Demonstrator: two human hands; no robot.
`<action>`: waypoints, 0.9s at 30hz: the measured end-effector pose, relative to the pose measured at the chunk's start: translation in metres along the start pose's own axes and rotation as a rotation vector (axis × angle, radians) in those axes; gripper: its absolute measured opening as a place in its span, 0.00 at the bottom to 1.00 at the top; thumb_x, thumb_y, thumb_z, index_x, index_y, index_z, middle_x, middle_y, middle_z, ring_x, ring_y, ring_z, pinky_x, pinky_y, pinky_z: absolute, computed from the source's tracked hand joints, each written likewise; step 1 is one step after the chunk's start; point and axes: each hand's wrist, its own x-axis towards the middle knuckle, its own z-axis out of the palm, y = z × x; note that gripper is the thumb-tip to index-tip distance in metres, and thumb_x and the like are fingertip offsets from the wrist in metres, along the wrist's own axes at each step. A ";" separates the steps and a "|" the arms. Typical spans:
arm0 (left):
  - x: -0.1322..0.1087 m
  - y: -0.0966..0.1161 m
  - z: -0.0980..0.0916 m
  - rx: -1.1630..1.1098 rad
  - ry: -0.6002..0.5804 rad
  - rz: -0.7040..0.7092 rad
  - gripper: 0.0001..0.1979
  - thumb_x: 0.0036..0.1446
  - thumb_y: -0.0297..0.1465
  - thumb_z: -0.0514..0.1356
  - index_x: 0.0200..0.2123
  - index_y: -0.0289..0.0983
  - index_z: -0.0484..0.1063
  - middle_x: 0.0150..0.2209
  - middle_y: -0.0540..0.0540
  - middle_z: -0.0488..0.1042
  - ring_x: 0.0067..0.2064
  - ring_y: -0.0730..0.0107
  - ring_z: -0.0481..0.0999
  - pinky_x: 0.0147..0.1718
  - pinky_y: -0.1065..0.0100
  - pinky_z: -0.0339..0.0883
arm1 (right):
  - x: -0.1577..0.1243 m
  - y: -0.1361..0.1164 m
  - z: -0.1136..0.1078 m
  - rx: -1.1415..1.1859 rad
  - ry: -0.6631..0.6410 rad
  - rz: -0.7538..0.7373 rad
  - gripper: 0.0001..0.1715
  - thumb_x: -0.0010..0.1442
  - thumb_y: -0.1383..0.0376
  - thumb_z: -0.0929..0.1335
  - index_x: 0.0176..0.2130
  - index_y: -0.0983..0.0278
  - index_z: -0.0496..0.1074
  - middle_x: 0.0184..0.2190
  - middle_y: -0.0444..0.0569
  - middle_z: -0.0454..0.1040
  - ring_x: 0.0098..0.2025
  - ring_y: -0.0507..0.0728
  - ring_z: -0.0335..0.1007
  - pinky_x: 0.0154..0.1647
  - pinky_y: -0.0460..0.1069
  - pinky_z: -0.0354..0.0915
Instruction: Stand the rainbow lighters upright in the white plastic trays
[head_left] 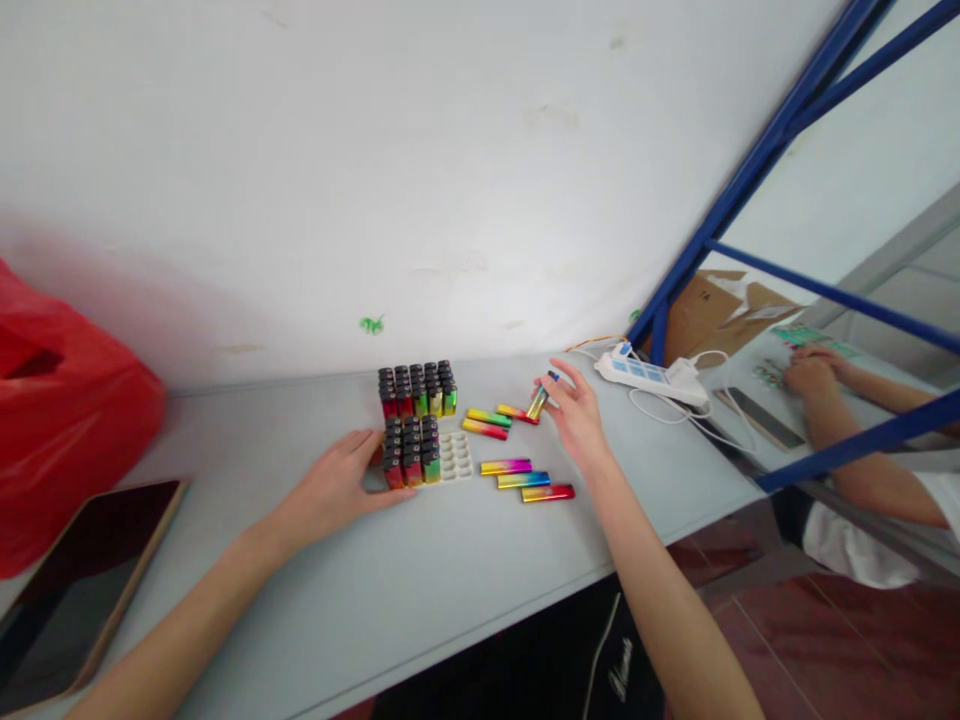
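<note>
Two blocks of lighters with black tops and shiny coloured bodies stand upright on the table. The near lighters (pixel 411 455) sit in a white holed tray (pixel 455 455), whose right-hand holes show bare. My left hand (pixel 341 485) grips the tray's left end, thumb along the front edge. Behind it stands the far block of lighters (pixel 418 390). My right hand (pixel 576 415) pinches a gold lighter body (pixel 538 402) with a dark blue end, tilted just above the table. Several shiny lighter bodies lie flat near it, among them a yellow-red one (pixel 485 429) and a blue-yellow one (pixel 523 481).
At the left are a red plastic bag (pixel 67 400) and a large phone (pixel 82 580). A white power strip (pixel 651 380) with cables lies at the back right, beside a blue metal frame (pixel 720 220). Beyond it, a co-worker's hands (pixel 814 370) rest over another table.
</note>
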 end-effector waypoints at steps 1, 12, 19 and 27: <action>0.000 0.001 0.000 -0.004 0.004 0.001 0.30 0.54 0.61 0.69 0.42 0.40 0.75 0.44 0.39 0.81 0.45 0.45 0.82 0.48 0.50 0.79 | 0.001 -0.004 0.015 0.056 -0.034 0.035 0.37 0.48 0.45 0.83 0.51 0.57 0.77 0.37 0.46 0.80 0.40 0.59 0.80 0.43 0.54 0.77; -0.003 0.005 -0.009 -0.074 -0.048 0.016 0.26 0.57 0.57 0.70 0.40 0.41 0.74 0.41 0.43 0.79 0.43 0.50 0.80 0.46 0.54 0.77 | -0.035 0.019 0.077 -0.252 -0.467 0.007 0.32 0.67 0.33 0.68 0.38 0.57 0.69 0.22 0.35 0.58 0.23 0.51 0.52 0.24 0.47 0.50; -0.003 0.001 -0.017 -0.105 -0.076 0.028 0.22 0.55 0.52 0.72 0.38 0.41 0.74 0.39 0.44 0.79 0.42 0.53 0.79 0.43 0.57 0.75 | -0.055 0.020 0.073 -0.552 -0.368 -0.141 0.35 0.70 0.42 0.66 0.22 0.57 0.54 0.20 0.38 0.51 0.25 0.51 0.48 0.27 0.51 0.45; -0.005 0.000 -0.018 -0.084 -0.065 0.053 0.23 0.55 0.52 0.73 0.37 0.40 0.74 0.38 0.44 0.78 0.40 0.54 0.79 0.40 0.59 0.74 | -0.061 0.020 0.077 -0.583 -0.366 -0.182 0.25 0.69 0.50 0.64 0.25 0.58 0.59 0.21 0.40 0.59 0.26 0.52 0.55 0.30 0.51 0.49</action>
